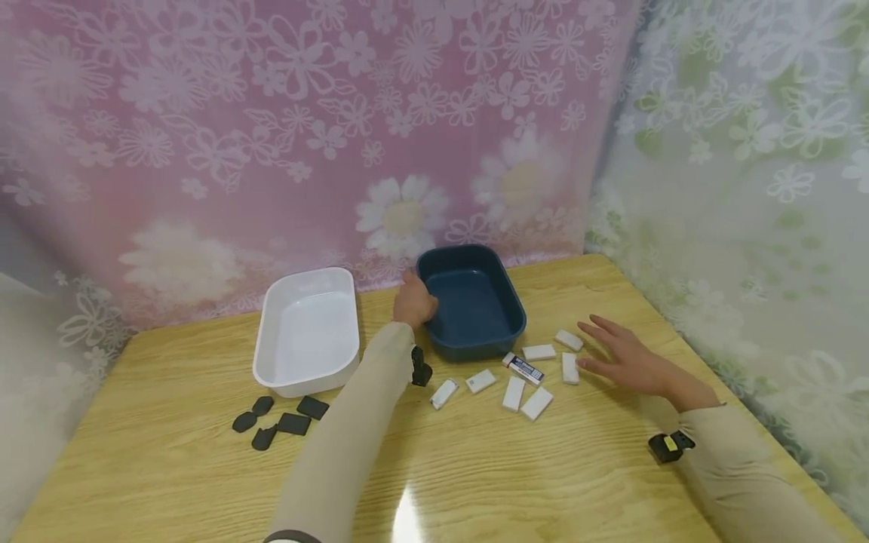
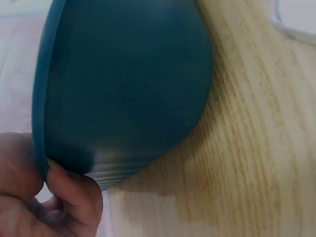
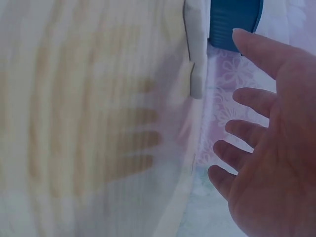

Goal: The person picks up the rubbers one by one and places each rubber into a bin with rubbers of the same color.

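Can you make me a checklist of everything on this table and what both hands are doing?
Surface: wooden table, light grain, glare near the front edge.
Job's things: blue tray at the back; white erasers scattered in front of it, one in a printed sleeve.
Clutter: white tray to the left; black erasers clustered in front of it.
Hands: left hand grips the blue tray's rim; right hand spread flat, fingers straight, just beside the white erasers, holding nothing.
Cables: nothing seen; a small black device on each wrist.
Surroundings: pink floral curtain behind, green floral curtain on the right.
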The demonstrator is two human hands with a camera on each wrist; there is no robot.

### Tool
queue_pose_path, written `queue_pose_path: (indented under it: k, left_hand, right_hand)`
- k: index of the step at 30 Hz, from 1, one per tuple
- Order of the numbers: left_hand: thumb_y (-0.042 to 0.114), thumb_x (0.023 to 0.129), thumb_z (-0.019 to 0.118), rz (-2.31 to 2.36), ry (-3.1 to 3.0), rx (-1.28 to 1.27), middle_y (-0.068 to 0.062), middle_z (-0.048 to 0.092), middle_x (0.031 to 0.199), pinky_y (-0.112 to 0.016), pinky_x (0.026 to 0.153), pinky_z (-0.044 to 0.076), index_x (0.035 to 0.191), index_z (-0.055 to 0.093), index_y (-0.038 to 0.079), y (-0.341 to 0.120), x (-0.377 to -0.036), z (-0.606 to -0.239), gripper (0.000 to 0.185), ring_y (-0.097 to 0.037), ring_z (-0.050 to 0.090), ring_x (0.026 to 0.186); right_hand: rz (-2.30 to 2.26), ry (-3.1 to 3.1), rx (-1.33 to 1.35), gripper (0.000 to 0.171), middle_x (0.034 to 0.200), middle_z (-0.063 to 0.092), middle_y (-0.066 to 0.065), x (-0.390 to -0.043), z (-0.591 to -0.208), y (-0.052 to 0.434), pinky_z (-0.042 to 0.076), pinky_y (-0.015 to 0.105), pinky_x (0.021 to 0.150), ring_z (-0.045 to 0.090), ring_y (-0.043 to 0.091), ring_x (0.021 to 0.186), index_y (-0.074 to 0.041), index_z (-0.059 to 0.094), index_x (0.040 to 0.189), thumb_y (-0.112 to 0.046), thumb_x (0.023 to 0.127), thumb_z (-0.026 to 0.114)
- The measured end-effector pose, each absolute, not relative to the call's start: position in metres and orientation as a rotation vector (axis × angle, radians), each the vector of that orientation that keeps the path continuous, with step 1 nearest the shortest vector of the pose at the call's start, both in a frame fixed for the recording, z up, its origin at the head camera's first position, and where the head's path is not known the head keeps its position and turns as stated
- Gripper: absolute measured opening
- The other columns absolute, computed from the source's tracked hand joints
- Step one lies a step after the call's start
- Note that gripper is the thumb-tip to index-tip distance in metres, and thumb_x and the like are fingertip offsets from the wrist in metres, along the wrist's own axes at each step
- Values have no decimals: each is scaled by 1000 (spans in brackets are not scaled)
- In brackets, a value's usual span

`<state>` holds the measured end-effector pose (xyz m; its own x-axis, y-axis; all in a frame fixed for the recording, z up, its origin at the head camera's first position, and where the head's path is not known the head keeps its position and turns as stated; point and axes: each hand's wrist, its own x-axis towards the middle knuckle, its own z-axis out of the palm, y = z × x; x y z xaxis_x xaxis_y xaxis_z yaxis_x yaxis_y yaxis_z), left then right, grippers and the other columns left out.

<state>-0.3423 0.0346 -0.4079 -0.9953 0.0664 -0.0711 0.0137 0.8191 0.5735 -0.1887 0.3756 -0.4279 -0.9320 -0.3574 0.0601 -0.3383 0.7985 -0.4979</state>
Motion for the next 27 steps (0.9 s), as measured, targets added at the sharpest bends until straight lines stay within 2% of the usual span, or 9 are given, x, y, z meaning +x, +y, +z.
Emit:
queue_pose_path:
  k: [2, 4, 6, 9, 12, 15, 18, 21, 27]
  left_hand:
    - [13, 93, 50, 888, 2877, 80, -25, 55, 121, -43, 80, 48, 144, 25, -9, 35, -343, -409, 60, -36, 58, 101]
    - [16, 95, 48, 865, 2836, 89, -24, 54, 124, -41, 78, 50, 143, 28, -9, 36, -344, -410, 57, -34, 61, 98]
    - [18, 97, 47, 857, 2785, 76, -22, 61, 110, -37, 66, 53, 145, 24, -7, 37, -346, -409, 59, -29, 65, 76]
    - [21, 98, 46, 845, 2739, 41, -20, 65, 91, -32, 49, 50, 148, 12, -5, 38, -348, -407, 66, -22, 60, 49]
    - [23, 99, 47, 829, 2735, 9, -18, 64, 83, -29, 44, 46, 148, 8, -4, 39, -349, -406, 68, -18, 52, 41]
    - [21, 98, 47, 839, 2734, -25, -17, 62, 81, -29, 43, 46, 148, 9, -4, 36, -349, -405, 68, -18, 52, 41]
    - [19, 98, 47, 838, 2719, -52, -16, 63, 78, -30, 43, 45, 148, 7, -4, 34, -349, -405, 69, -19, 51, 41]
    - [18, 97, 48, 820, 2733, -57, -15, 64, 75, -31, 45, 44, 148, 8, -4, 35, -350, -405, 69, -20, 51, 45]
    - [18, 95, 53, 744, 2809, -29, -18, 66, 88, -37, 60, 45, 143, 19, -9, 43, -344, -402, 65, -25, 59, 70]
  right_hand:
    - [-810, 2947, -589, 66, 146, 18, 37, -186, -430, 374, 18, 72, 94, 17, 59, 129, 9, 35, 142, -28, 94, 61]
    - [-814, 2961, -608, 64, 145, 20, 38, -185, -432, 373, 19, 72, 93, 18, 59, 128, 10, 36, 140, -26, 94, 63]
    - [-807, 2996, -646, 62, 143, 24, 39, -185, -434, 372, 21, 71, 93, 22, 59, 126, 11, 38, 138, -24, 93, 63]
    - [-794, 3059, -706, 56, 138, 32, 38, -187, -437, 370, 24, 69, 93, 28, 59, 123, 12, 42, 136, -19, 94, 62]
    - [-796, 3073, -676, 51, 135, 38, 35, -186, -435, 367, 26, 67, 93, 32, 57, 121, 11, 45, 133, -18, 95, 60]
    - [-793, 3029, -578, 50, 134, 41, 32, -186, -428, 360, 35, 62, 90, 42, 50, 115, 10, 45, 134, -22, 97, 58]
    - [-774, 2996, -501, 53, 131, 43, 30, -188, -425, 354, 44, 54, 81, 53, 41, 103, 8, 44, 136, -28, 98, 55]
    - [-797, 2971, -428, 55, 130, 44, 31, -194, -425, 351, 48, 47, 75, 57, 34, 96, 9, 43, 136, -30, 99, 53]
    - [-842, 2966, -266, 52, 124, 50, 33, -208, -426, 348, 49, 49, 77, 59, 40, 97, 13, 47, 131, -26, 98, 56]
